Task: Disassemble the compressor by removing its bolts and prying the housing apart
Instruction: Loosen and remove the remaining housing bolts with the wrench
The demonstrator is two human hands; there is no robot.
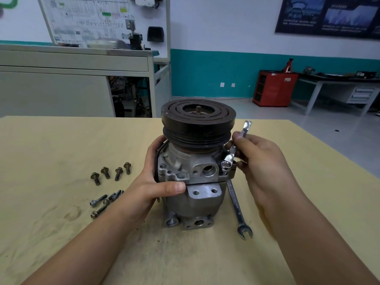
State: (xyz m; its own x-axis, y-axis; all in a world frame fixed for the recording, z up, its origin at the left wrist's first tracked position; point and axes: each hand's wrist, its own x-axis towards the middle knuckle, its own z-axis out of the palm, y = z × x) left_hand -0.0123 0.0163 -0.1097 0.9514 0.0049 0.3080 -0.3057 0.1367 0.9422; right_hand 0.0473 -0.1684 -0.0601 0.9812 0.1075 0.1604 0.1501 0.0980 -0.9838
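A grey metal compressor (193,200) stands upright on the table with its black pulley (198,120) on top. My left hand (156,182) grips the left side of its upper housing, thumb across the front seam. My right hand (259,159) holds a small silver wrench (236,147), whose lower end sits on a bolt (225,167) at the housing's right front corner. A thin dark gap shows between the upper and lower housing parts.
Several loose bolts (111,173) lie in a row on the tan table (61,233) to the left, with more bolts (102,202) nearer me. A longer open-ended wrench (238,210) lies just right of the compressor. Benches and a red cabinet (273,88) stand far behind.
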